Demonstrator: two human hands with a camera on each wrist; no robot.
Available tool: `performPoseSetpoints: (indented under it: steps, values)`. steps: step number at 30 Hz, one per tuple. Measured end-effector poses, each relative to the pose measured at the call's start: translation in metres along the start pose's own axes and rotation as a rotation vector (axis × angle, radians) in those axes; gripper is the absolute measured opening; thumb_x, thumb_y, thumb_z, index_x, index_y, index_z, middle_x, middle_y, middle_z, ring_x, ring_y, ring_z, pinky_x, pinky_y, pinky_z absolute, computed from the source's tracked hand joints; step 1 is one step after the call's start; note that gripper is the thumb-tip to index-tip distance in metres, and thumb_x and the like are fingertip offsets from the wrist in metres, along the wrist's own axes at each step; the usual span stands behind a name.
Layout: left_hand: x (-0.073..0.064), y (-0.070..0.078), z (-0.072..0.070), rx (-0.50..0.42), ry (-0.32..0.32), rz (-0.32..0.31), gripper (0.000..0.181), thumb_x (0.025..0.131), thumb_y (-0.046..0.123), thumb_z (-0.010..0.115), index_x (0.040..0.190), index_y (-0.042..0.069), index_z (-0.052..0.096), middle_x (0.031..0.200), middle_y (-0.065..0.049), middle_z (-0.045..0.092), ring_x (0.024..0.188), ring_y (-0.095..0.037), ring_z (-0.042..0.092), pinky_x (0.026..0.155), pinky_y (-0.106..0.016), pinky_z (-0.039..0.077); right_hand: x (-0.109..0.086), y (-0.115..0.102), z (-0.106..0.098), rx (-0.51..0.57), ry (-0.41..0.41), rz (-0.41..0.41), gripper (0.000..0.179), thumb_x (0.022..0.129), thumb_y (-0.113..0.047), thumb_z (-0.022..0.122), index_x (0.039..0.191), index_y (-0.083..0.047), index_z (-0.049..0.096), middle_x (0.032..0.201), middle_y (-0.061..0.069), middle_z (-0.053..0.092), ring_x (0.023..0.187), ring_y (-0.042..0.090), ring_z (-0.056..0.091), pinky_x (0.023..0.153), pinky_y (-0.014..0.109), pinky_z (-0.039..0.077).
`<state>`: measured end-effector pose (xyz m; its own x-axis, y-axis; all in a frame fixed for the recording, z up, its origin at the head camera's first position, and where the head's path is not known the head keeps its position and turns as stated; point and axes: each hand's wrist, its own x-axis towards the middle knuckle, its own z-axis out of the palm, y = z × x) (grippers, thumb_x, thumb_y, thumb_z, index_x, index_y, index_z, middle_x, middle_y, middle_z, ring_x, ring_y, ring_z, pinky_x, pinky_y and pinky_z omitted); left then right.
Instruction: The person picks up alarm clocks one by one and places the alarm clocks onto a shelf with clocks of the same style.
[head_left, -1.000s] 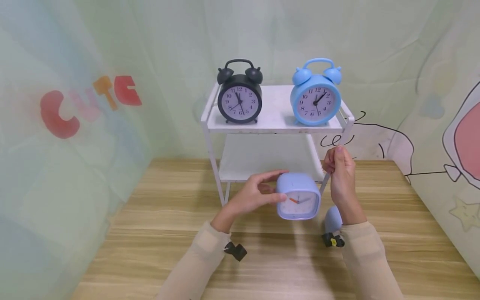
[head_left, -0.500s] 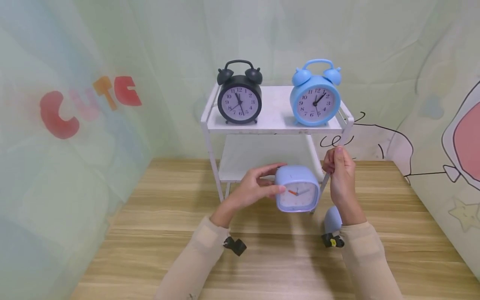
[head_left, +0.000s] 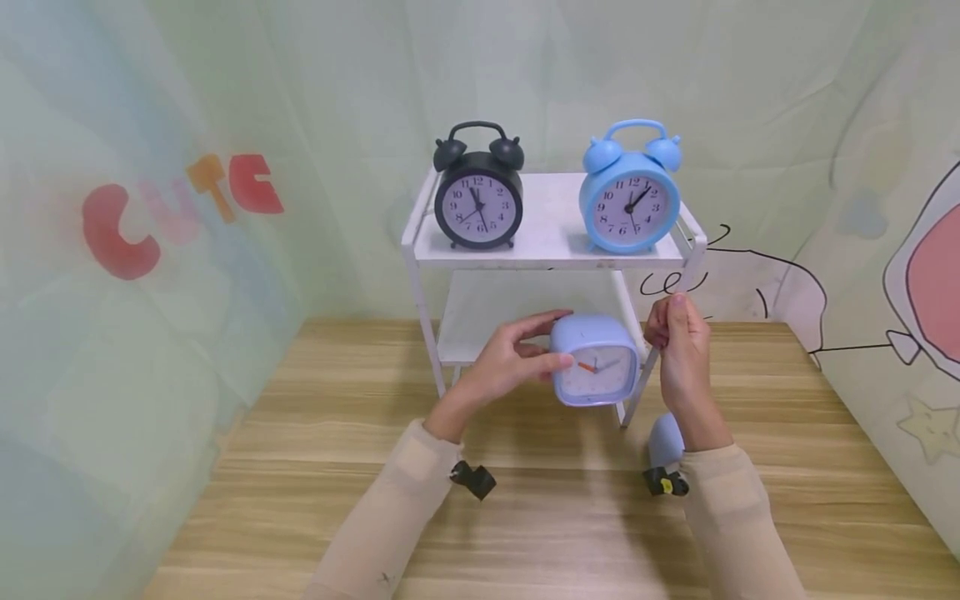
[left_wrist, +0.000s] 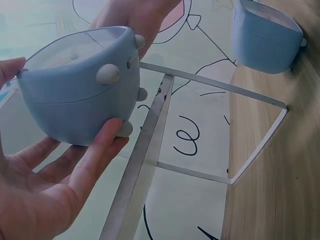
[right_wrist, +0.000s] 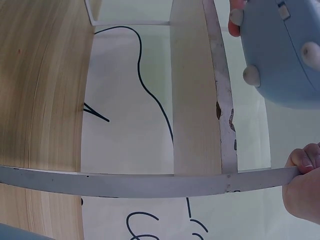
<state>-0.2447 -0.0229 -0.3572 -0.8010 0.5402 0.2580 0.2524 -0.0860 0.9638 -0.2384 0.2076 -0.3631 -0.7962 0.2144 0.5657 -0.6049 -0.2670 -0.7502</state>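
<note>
My left hand [head_left: 506, 362] holds a lavender-blue square alarm clock [head_left: 597, 385] by its left side, thumb at the front rim and fingers behind and under it. The clock is off the table, tilted back, in front of the lower shelf [head_left: 532, 308] of a white two-tier rack [head_left: 551, 262]. Small round knobs on the clock body [left_wrist: 82, 107] show in the left wrist view. With curled fingers, my right hand [head_left: 684, 358] grips the rack's right front post [right_wrist: 125, 185]. Beside my right wrist a second blue clock [head_left: 666, 440] rests on the table, partly hidden by the sleeve.
On the rack's top shelf stand a black twin-bell alarm clock [head_left: 480, 200] at left and a light blue twin-bell alarm clock [head_left: 632, 200] at right. The wooden table [head_left: 315, 467] reaches to printed fabric walls at the back and both sides.
My left hand has raised the square clock toward the lower shelf, away from me. My right hand has stayed on the post, and the other clocks have not moved.
</note>
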Motion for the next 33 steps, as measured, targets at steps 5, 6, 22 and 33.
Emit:
performPoseSetpoints:
  steps: [5, 6, 22, 33]
  values:
    - [0.007, 0.002, -0.001, -0.003, 0.023, 0.009, 0.060, 0.088, -0.002, 0.069, 0.145, 0.001, 0.049, 0.131, -0.023, 0.055, 0.099, -0.034, 0.069, 0.078, -0.046, 0.060, 0.000, 0.001, -0.001, 0.011, -0.007, -0.005, 0.039, 0.109, -0.019, 0.038, 0.076, 0.001, 0.041, 0.064, 0.002, 0.035, 0.056, 0.013, 0.029, 0.053, 0.027, 0.019]
    - [0.007, 0.002, -0.001, -0.002, 0.028, 0.008, 0.060, 0.088, -0.002, 0.069, 0.145, 0.001, 0.049, 0.132, -0.023, 0.055, 0.099, -0.033, 0.069, 0.077, -0.046, 0.060, 0.000, 0.002, -0.001, 0.010, -0.008, -0.007, 0.039, 0.109, -0.019, 0.038, 0.076, 0.000, 0.041, 0.064, 0.002, 0.035, 0.056, 0.013, 0.029, 0.053, 0.028, 0.018]
    - [0.025, -0.002, -0.006, 0.098, 0.068, 0.032, 0.064, 0.089, 0.006, 0.071, 0.148, 0.006, 0.047, 0.134, -0.019, 0.056, 0.099, -0.034, 0.069, 0.075, -0.039, 0.061, 0.001, 0.002, -0.001, -0.013, -0.010, -0.007, 0.041, 0.109, -0.023, 0.039, 0.076, 0.002, 0.039, 0.064, 0.002, 0.036, 0.056, 0.013, 0.029, 0.053, 0.024, 0.021]
    - [0.038, -0.007, -0.007, 0.150, 0.111, 0.034, 0.063, 0.089, 0.011, 0.072, 0.148, 0.008, 0.048, 0.131, -0.017, 0.058, 0.099, -0.033, 0.069, 0.075, -0.038, 0.061, 0.002, 0.004, -0.003, 0.002, -0.018, -0.012, 0.041, 0.109, -0.022, 0.038, 0.075, 0.001, 0.038, 0.064, 0.001, 0.035, 0.056, 0.013, 0.029, 0.054, 0.028, 0.017]
